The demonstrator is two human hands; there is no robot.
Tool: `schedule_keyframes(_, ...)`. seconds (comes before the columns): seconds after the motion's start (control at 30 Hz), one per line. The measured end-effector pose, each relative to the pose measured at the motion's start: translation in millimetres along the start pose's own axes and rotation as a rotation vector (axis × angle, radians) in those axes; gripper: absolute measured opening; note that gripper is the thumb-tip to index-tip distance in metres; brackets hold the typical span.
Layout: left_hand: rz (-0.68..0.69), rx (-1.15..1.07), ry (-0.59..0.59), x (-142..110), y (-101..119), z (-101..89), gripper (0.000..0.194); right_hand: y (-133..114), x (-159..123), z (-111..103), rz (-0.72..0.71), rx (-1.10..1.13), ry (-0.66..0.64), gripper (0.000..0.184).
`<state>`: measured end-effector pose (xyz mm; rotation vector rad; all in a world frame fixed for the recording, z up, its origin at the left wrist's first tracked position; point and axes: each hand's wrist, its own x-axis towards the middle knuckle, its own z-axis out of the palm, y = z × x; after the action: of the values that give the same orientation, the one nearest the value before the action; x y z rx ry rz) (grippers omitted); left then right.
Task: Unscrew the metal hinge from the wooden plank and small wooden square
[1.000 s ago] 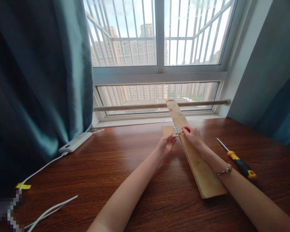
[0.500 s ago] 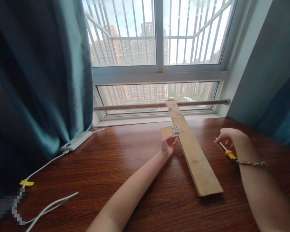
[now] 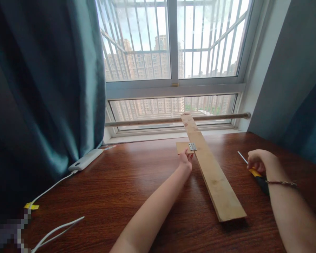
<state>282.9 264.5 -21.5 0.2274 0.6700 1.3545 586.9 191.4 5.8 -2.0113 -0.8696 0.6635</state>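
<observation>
At seven o'clock from the hinge (image 3: 192, 146), the left hand (image 3: 185, 162) pinches the small board (image 3: 181, 148); at four, the right hand (image 3: 260, 160) meets the screwdriver (image 3: 255, 172), its grip unclear to me. Should the pinch slacken, the hinge could slip off the long board (image 3: 215, 179).

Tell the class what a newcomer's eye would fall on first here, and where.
Probably the long tan board, slanting towards the window. At its left, the left hand holds a small panel by a metal hinge; to the right, the right hand is at a yellow-and-black screwdriver.
</observation>
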Motion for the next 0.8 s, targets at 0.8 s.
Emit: schedule_keyframes(0.8,0.094,0.062,-0.095,8,-20,-6.8,0.011,-102,-63,88,-0.114,0.932,-0.348,0.015)
